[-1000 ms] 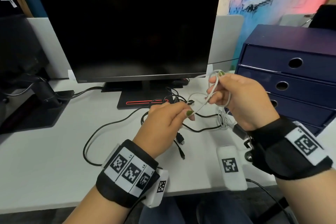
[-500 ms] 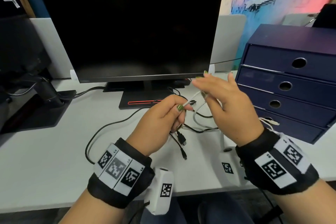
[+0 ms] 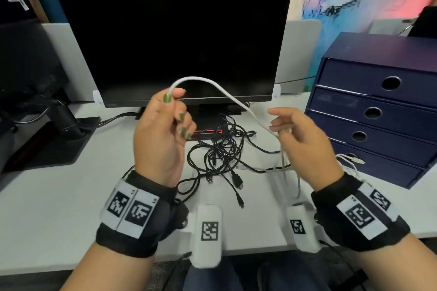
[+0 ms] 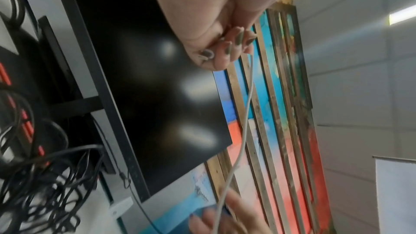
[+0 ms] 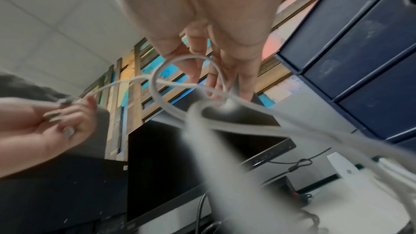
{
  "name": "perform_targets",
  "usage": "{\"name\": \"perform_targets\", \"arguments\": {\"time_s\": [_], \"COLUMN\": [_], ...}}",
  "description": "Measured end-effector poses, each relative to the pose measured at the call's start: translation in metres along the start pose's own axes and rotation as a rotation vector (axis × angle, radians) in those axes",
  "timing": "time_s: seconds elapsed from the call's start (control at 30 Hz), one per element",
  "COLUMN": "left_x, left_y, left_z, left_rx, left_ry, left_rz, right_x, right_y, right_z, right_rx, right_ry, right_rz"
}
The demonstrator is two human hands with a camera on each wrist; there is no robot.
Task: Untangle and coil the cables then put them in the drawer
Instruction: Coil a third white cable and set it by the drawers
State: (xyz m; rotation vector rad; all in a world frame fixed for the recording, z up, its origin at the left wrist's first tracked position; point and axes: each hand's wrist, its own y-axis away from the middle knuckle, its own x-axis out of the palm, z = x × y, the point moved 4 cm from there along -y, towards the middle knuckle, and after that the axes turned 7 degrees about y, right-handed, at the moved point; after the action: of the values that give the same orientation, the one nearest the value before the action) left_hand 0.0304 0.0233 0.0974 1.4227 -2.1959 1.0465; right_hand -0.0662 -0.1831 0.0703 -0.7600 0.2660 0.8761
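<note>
Progress check — early stage. White cable (image 3: 227, 94) is up off the surface (image 3: 59, 208), arching between both hands in front of the monitor (image 3: 170, 38). Left hand (image 3: 160, 134) pinches one end between thumb and curled fingers; left wrist view shows the plug end tucked at the fingertips. Right hand (image 3: 300, 139) holds the other side of the arch with loosely bent fingers; right wrist view shows one loop of white cable already formed round those fingers, the rest blurred close to the lens. From the right hand the cable drops to the surface and trails past the wrist toward the drawer unit (image 3: 378, 111), where a loose white tail with a plug lies just beside the lowest drawer. Judgement: white cable looks freed from the black cables (image 3: 220, 151), coiling just begun, most of its length still uncoiled. Black cables lie in a tangled heap on the surface between the hands, near the monitor foot — untouched, several plugs sticking out toward the front edge. All four drawers visibly shut; nothing stowed as far as the views show. Left to do: finish the white coil, untangle and coil the black ones, open a drawer, put everything in.
</note>
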Motion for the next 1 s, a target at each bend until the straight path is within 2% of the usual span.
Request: {"name": "perform_targets", "arguments": {"time_s": [0.1,0.27,0.4,0.47,0.53,0.67,0.77,0.87,1.0], "left_x": [-0.015,-0.037,-0.054,-0.058,-0.056,-0.042,-0.025,-0.007,0.010], "left_y": [-0.011,-0.022,-0.023,-0.024,-0.025,-0.024,-0.016,-0.005,0.006], "left_z": [-0.014,-0.036,-0.047,-0.049,-0.046,-0.030,-0.016,-0.003,0.013], "left_rx": [0.060,0.191,0.300,0.328,0.299,0.088,-0.024,-0.085,-0.137], "left_ry": [0.036,0.110,0.099,0.062,-0.009,-0.151,-0.268,-0.337,-0.440], "left_rz": [-0.114,-0.280,-0.430,-0.454,-0.421,-0.258,-0.171,-0.113,-0.043], "right_x": [-0.016,-0.035,-0.050,-0.053,-0.049,-0.025,-0.013,-0.006,0.002], "right_y": [-0.008,-0.019,-0.024,-0.023,-0.019,-0.012,-0.007,0.002,0.020], "right_z": [-0.010,-0.024,-0.039,-0.049,-0.050,-0.038,-0.018,0.012,0.053], "right_rx": [0.045,0.088,0.106,0.100,0.081,0.089,-0.029,-0.151,-0.228], "right_ry": [-0.053,-0.269,-0.354,-0.260,-0.093,0.181,0.343,0.292,0.008], "right_rz": [-0.054,-0.080,-0.267,-0.338,-0.338,-0.180,-0.171,-0.181,-0.167]}}
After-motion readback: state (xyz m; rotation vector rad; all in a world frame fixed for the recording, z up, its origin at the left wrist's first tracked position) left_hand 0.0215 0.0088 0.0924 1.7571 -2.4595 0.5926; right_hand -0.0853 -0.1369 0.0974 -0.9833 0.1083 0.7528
